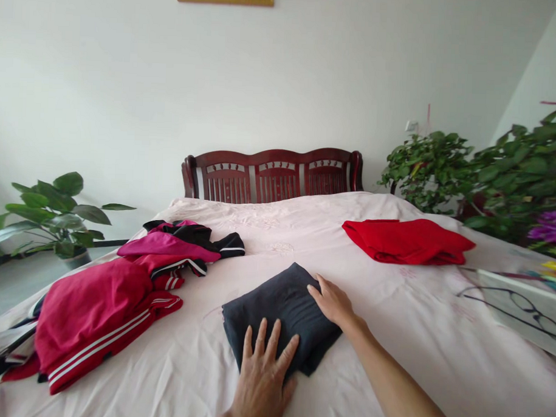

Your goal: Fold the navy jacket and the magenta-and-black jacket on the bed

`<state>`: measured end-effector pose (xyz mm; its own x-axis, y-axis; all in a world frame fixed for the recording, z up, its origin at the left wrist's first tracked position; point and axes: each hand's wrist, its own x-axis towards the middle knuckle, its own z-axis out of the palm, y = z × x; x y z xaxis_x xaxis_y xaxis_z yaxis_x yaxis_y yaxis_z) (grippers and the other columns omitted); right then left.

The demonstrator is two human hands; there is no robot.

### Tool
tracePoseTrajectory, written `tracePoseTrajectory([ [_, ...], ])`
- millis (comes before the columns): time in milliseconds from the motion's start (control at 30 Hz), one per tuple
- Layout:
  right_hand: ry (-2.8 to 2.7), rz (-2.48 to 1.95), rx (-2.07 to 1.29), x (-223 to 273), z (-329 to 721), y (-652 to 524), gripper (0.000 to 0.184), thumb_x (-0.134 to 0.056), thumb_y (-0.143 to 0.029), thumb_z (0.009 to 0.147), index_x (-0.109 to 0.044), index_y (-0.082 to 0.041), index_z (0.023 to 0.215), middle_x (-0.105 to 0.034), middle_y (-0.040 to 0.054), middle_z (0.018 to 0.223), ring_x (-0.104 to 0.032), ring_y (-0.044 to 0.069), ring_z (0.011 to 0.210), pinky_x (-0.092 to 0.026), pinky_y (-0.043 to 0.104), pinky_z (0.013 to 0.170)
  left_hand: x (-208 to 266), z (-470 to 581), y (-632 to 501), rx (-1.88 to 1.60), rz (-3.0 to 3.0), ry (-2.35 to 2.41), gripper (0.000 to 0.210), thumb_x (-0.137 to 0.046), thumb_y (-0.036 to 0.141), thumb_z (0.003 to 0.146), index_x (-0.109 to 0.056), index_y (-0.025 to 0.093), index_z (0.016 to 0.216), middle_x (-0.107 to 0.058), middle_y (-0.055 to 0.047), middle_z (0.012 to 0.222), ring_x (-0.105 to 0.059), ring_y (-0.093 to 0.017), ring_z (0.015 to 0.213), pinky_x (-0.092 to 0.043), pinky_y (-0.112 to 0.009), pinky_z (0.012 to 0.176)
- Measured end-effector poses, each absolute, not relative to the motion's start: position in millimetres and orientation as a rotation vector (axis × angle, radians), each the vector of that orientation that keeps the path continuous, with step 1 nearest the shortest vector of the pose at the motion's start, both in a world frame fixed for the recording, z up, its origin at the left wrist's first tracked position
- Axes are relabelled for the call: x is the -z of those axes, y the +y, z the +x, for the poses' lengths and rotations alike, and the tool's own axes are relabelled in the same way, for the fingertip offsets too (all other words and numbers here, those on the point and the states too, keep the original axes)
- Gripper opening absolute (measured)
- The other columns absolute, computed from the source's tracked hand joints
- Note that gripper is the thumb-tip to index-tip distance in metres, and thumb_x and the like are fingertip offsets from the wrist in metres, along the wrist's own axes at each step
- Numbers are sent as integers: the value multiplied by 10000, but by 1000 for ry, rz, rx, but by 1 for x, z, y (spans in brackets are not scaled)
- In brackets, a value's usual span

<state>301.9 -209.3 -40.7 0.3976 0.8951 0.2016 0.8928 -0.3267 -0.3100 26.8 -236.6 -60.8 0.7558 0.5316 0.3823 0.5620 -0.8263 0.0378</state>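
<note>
A folded dark grey garment (279, 306) lies on the pale pink bed sheet (392, 334) in front of me. My left hand (263, 378) rests flat on its near edge, fingers spread. My right hand (332, 301) presses on its right edge, fingers together and extended. Neither hand grips anything. A folded red garment (407, 240) lies further back to the right. To the left, a loose heap of red, magenta and black clothes with white stripes (115, 300) is spread over the sheet.
A dark wooden headboard (272, 175) stands at the far end against a white wall. Leafy potted plants stand on the left (54, 216) and right (511, 174). A picture with drawn glasses (525, 308) lies at the right edge.
</note>
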Motion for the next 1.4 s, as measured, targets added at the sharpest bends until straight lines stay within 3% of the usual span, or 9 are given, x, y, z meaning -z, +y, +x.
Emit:
tracePoseTrajectory([
  [133, -1474, -2340, 37, 56, 312, -235, 625, -268, -492, 978, -484, -79, 1394, -545, 164, 1407, -491, 260, 1314, -338, 365, 1107, 67, 28, -240, 634, -2802, -906, 686, -571, 383, 903, -243, 470, 1500, -306, -24, 1583, -267, -361, 1444, -268, -664, 1124],
  [333, -1375, -2428, 85, 75, 299, -271, 612, -339, -451, 951, -504, -40, 1371, -449, 202, 1483, -356, 319, 1416, -234, 435, 1174, 66, 29, -242, 653, -2768, -928, 754, -575, 172, 823, -320, 422, 1487, -345, -26, 1566, -290, -348, 1434, -270, -641, 1130],
  [500, -1037, -2179, -175, 67, 278, -288, 589, -510, -420, 840, -541, -59, 1305, -457, 225, 1466, -306, 350, 1437, -156, 450, 1202, 60, 29, -242, 635, -2761, -904, 768, -551, 99, 765, -384, 365, 1467, -396, -55, 1537, -338, -340, 1413, -295, -618, 1122],
  [667, -801, -1995, -355, 48, 265, -277, 552, -516, -476, 810, -562, -103, 1215, -616, 255, 1254, -516, 406, 1265, -327, 558, 1091, 62, 27, -240, 658, -2758, -877, 712, -530, 119, 806, -385, 329, 1471, -413, -63, 1526, -363, -314, 1403, -298, -591, 1128],
  [833, -637, -1635, -534, 40, 254, -263, 609, -520, -448, 800, -424, -178, 1338, -640, 142, 1286, -636, 252, 1142, -517, 393, 950, 64, 26, -239, 659, -2741, -865, 714, -527, 107, 794, -399, 310, 1467, -422, -66, 1520, -374, -313, 1396, -310, -581, 1119],
  [900, -558, -1489, -651, 40, 249, -263, 586, -511, -482, 812, -459, -182, 1313, -662, 148, 1255, -668, 262, 1087, -557, 414, 875, 65, 26, -239, 670, -2734, -863, 716, -527, 112, 797, -390, 303, 1473, -420, -64, 1522, -379, -310, 1393, -313, -573, 1119],
  [1067, -459, -1196, -915, 35, 226, -281, 516, -687, -538, 727, -639, -190, 1105, -738, 137, 1087, -687, 302, 1041, -556, 447, 880, 65, 27, -238, 723, -2737, -859, 765, -511, 85, 778, -345, 294, 1495, -415, -44, 1526, -376, -288, 1398, -291, -550, 1138],
  [1200, -442, -1072, -1020, 25, 197, -291, 580, -813, -440, 663, -641, -204, 1165, -729, 97, 1143, -652, 290, 1124, -513, 436, 966, 64, 26, -237, 790, -2818, -883, 812, -501, 93, 774, -239, 233, 1529, -412, -60, 1527, -365, -268, 1408, -282, -534, 1159],
  [1400, -390, -1103, -852, 30, 174, -261, 624, -843, -368, 595, -642, -181, 1155, -757, 88, 1049, -687, 293, 1042, -554, 394, 877, 67, 26, -235, 1043, -2901, -889, 739, -455, 119, 868, -143, 240, 1527, -491, -73, 1467, -460, -226, 1352, -357, -527, 1138],
])
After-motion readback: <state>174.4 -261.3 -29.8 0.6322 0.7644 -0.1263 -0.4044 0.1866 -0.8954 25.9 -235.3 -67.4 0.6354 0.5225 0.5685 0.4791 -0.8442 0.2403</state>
